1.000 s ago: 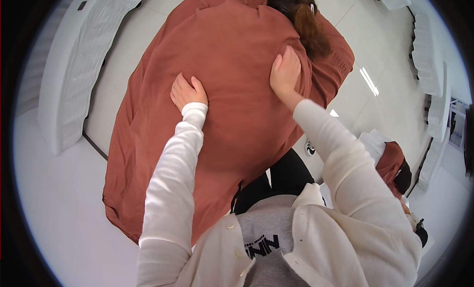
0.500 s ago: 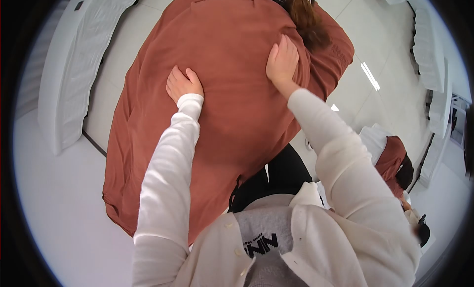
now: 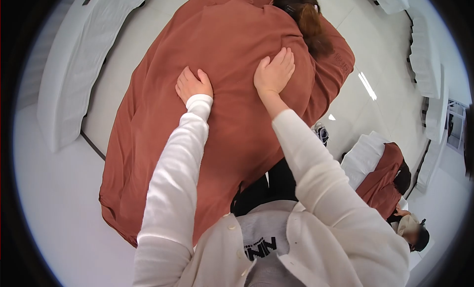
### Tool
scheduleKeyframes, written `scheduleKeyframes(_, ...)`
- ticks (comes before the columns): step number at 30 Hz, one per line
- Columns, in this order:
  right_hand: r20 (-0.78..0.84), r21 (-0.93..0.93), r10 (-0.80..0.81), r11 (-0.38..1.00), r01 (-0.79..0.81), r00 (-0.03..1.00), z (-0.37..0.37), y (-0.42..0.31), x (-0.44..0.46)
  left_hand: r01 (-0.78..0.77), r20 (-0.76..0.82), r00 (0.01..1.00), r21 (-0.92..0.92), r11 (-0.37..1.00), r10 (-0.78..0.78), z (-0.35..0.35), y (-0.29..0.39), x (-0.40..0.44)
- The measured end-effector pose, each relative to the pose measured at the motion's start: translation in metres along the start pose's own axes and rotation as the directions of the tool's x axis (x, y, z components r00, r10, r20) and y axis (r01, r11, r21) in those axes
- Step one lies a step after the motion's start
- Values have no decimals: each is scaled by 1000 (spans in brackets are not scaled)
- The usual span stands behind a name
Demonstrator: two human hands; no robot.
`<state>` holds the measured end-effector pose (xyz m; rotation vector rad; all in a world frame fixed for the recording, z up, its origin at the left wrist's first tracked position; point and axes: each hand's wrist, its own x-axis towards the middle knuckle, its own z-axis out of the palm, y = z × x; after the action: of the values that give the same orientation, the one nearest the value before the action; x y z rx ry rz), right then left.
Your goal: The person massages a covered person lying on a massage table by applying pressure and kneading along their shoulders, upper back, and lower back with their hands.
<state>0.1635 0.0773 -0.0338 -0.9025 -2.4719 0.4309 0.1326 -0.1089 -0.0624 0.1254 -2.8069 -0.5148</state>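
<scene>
A person lies under a large rust-brown cloth (image 3: 232,134) that covers the back, with brown tied-up hair (image 3: 313,28) showing at the top. On the left side of the cloth rests my left hand (image 3: 194,84), flat, its fingers stretched out and the thumb apart. My right hand (image 3: 275,71) lies on the upper right part of the back, palm down, with fingers extended and the thumb spread. Both hands touch the cloth and hold nothing. What lies beneath the cloth is hidden.
White-covered beds (image 3: 84,55) line the left wall, and more white-draped beds (image 3: 424,55) stand at the right. Lower right, another person under a brown cloth (image 3: 380,176) lies on a bed, beside a person in a black cap (image 3: 421,237). A shoe (image 3: 321,133) shows on the tiled floor.
My right hand has moved left and slightly down across the back, closer to my left hand. The left hand appears a little further right. The whole view has shifted slightly.
</scene>
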Motion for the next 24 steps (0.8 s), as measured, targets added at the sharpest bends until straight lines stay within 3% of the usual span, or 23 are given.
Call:
scheduleKeyframes(2,19,-27,40,999,-39,999,1,-14,4,1,20,1000,-7,1000,-1,1,-3,2)
scheduleKeyframes(6,6,-129,-140,982,140,990,-3,0,-4,38,29,999,-28,999,-37,2,1,2)
scheduleKeyframes(8,18,-10,-127,992,128,992,-8,15,-11,-14,13,1000,-10,1000,14,1,0,2)
scheduleKeyframes(9,-108,11,-160,987,162,981,4,28,-12,-44,-2,999,-25,999,44,-1,1,0)
scheduleKeyframes(10,-128,21,-177,983,182,976,7,31,-5,-55,-8,998,-28,998,54,-1,1,-1)
scheduleKeyframes(13,-35,21,-103,994,104,994,15,13,17,-62,-44,997,-8,998,62,4,-2,-1)
scheduleKeyframes(15,85,-159,32,987,-18,996,19,-9,28,-23,-41,999,-47,999,21,6,-2,0)
scheduleKeyframes(18,5,-203,-85,976,85,996,21,-6,14,-20,-7,1000,-36,999,20,5,-2,1)
scheduleKeyframes(22,25,-44,-225,973,226,974,0,27,-8,-42,7,999,-33,999,42,0,-1,0)
scheduleKeyframes(24,10,-5,-215,977,215,977,3,33,-4,-68,6,998,-55,996,69,0,0,-3)
